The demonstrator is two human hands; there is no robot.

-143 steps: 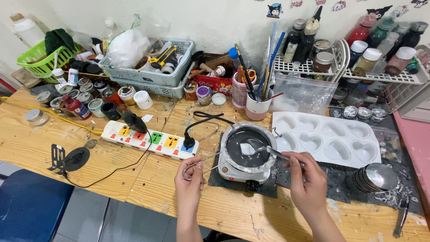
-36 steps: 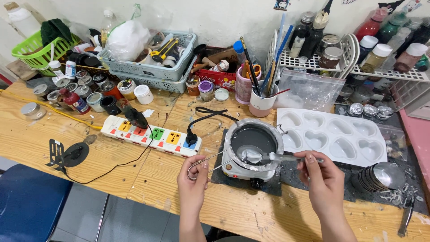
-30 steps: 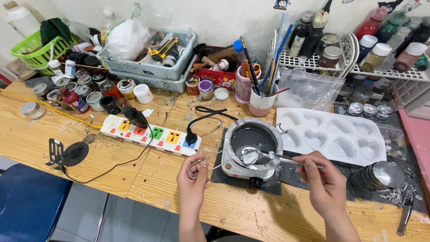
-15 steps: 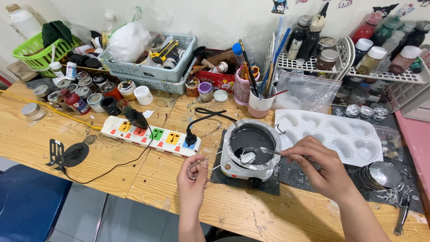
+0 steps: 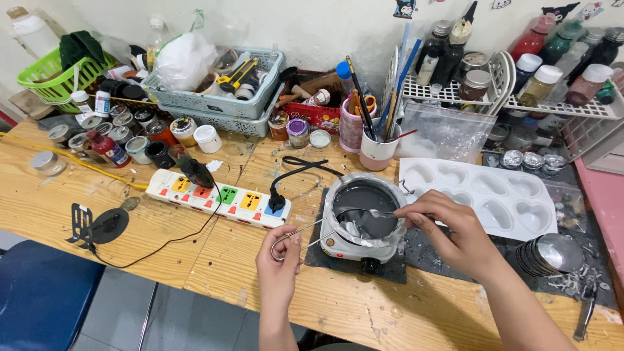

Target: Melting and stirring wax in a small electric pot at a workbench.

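I am stirring the grey melt in the foil-lined melting pot (image 5: 364,209), which sits on a small white hot plate (image 5: 356,248) on the dark mat near the front edge of the wooden table (image 5: 84,195). My right hand (image 5: 448,234) pinches the handle of a metal spoon (image 5: 368,214) between thumb and fingertips, its bowl dipped into the pot on the near side, where a pale lump appears not fully melted. My left hand (image 5: 278,260) is closed lightly around the loop of the pot's wire handle (image 5: 300,234), steadying it. Just right of the pot lies a white heart-shaped mould tray (image 5: 481,201), its 8 cavities looking empty, and to the left a power strip (image 5: 218,200) with 2 plugs in it. By my reading this is the melting and mixing step; the next move calls for slow, even stirring with the left grip firm, so that the pot does not slide off the plate or slop over its foil rim.
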